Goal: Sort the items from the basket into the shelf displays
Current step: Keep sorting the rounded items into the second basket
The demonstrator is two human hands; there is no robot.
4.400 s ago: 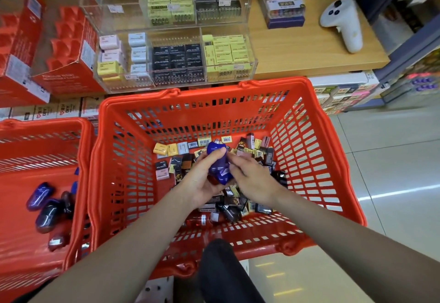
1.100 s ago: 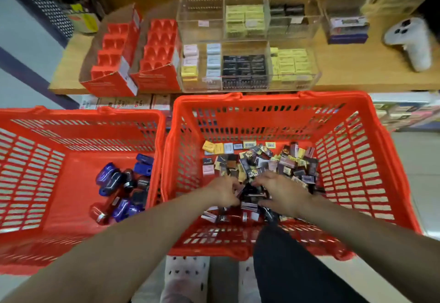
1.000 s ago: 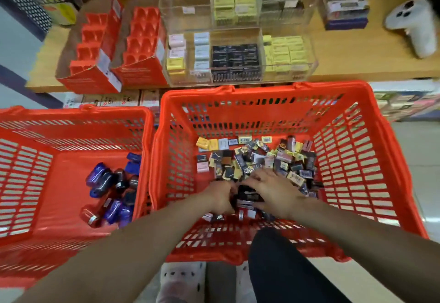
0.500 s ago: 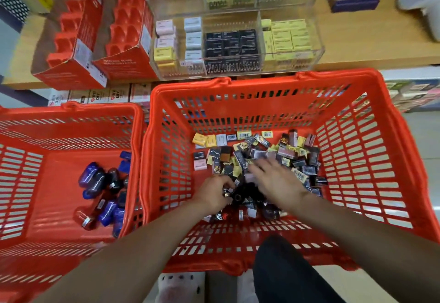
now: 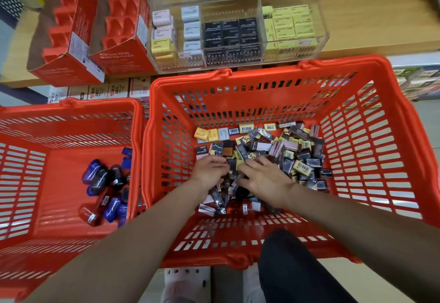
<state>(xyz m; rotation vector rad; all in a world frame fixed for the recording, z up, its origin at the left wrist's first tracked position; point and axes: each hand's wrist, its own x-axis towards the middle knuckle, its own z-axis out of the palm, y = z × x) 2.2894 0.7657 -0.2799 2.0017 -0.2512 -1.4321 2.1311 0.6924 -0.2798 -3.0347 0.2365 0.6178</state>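
Both hands down in the big red basket (image 5: 371, 150), among a heap of small boxes (image 5: 295, 159). Left hand (image 5: 208, 171): fingers curled on a dark box (image 5: 232, 164) w/ others under it. Right hand (image 5: 264, 179): fingers spread flat on the heap, gripping nothing. Left, a 2nd basket (image 5: 59, 136) w/ blue & dark sharpeners (image 5: 104, 183). Beyond, on the shelf (image 5: 371, 26), clear display bins (image 5: 238, 33) w/ yellow, black & pale boxes, beside red cartons (image 5: 100, 40).

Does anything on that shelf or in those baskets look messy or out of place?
The small boxes lie in a jumbled heap in the right basket, colours mixed, while the clear shelf display holds them in neat rows. Both red cartons look empty.
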